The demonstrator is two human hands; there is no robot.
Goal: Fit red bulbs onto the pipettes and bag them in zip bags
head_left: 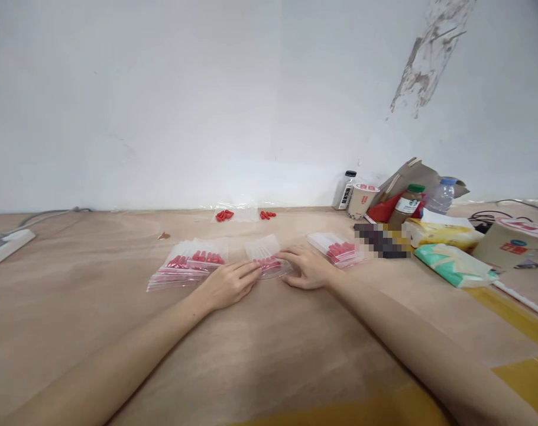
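A small clear zip bag point(266, 255) with red capsules in it lies flat on the wooden table point(269, 349) between my two hands. My left hand point(228, 284) rests palm down, its fingers stretched out and touching the bag's left edge. My right hand point(305, 266) lies flat too, with its fingertips pressing on the bag's right side. Left of them is a pile of filled bags point(190, 260). Another stack of filled bags point(338, 247) sits just right of my right hand.
Loose red capsules point(224, 215) lie on clear bags near the wall. At the right stand a paper cup point(361, 200), a jar point(408, 204), a water bottle point(440, 195), tissue packs point(453, 264) and a box point(512, 241). A power strip point(5, 245) lies at the far left.
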